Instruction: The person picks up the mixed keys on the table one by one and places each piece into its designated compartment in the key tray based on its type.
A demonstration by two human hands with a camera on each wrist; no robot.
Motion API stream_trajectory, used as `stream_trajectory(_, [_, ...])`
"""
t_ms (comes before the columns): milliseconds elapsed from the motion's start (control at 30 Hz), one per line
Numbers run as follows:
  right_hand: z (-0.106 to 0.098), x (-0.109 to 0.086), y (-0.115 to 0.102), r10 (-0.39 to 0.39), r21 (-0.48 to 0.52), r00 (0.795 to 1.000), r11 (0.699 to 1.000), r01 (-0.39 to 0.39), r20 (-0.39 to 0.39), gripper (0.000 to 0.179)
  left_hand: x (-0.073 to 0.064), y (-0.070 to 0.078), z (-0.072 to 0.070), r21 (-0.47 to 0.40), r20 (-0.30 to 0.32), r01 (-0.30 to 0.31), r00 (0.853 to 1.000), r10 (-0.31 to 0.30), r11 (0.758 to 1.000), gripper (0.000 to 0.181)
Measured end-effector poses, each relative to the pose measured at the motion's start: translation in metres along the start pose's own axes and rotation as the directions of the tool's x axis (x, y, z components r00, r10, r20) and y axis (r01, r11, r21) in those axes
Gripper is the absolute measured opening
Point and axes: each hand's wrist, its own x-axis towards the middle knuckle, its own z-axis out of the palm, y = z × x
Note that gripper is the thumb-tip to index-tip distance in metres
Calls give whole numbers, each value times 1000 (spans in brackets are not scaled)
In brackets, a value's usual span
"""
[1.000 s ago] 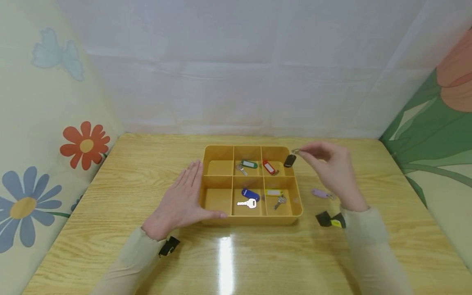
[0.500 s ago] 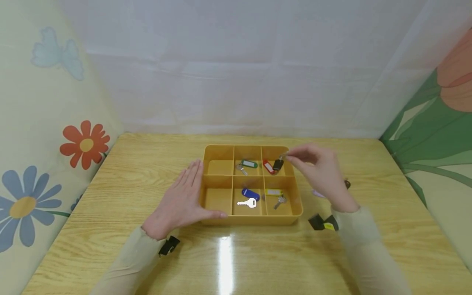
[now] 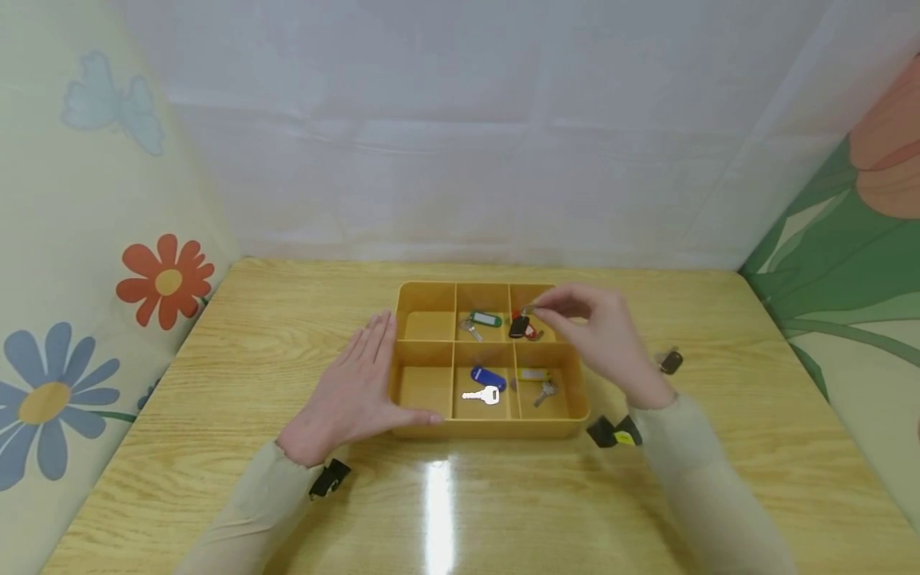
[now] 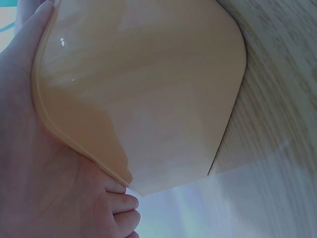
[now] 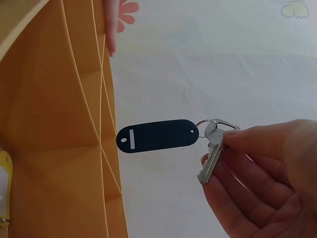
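Observation:
My right hand (image 3: 592, 331) pinches a key (image 5: 213, 148) by its bow between thumb and fingers. From its ring hangs a dark key tag (image 3: 519, 326), over the back right compartment of the yellow divided box (image 3: 489, 430). In the head view it overlaps a red key tag (image 3: 532, 330) lying there. My left hand (image 3: 352, 387) rests against the box's left side, fingers straight, thumb along the front rim. Inside lie a green tag (image 3: 485, 319) with a key, a blue tag (image 3: 489, 378) with a bright key (image 3: 481, 395), and a yellow tag (image 3: 533, 374) with a key.
On the table (image 3: 446, 511) right of the box lies a small dark tag or fob (image 3: 672, 362) with a ring, close beside my right wrist. Black camera mounts (image 3: 329, 479) sit at both wrists. A white cloth (image 3: 460, 160) hangs behind the table, with painted panels at both sides.
My right hand has moved left, carrying the dark-tagged key from the box's right rim across the back right compartment. The lilac tag is now hidden; the dark fob shows. My left hand stays put.

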Motion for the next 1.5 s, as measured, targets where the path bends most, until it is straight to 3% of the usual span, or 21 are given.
stream_trajectory(833, [-5, 30, -19, -54, -53, 998, 997, 53, -10, 11, 1, 0, -1, 3, 10, 6, 1000, -6, 1000, 148])
stream_trajectory(1500, [6, 58, -34, -104, -46, 994, 994, 103, -22, 10, 0, -1, -2, -1, 9, 11, 1000, -11, 1000, 148])
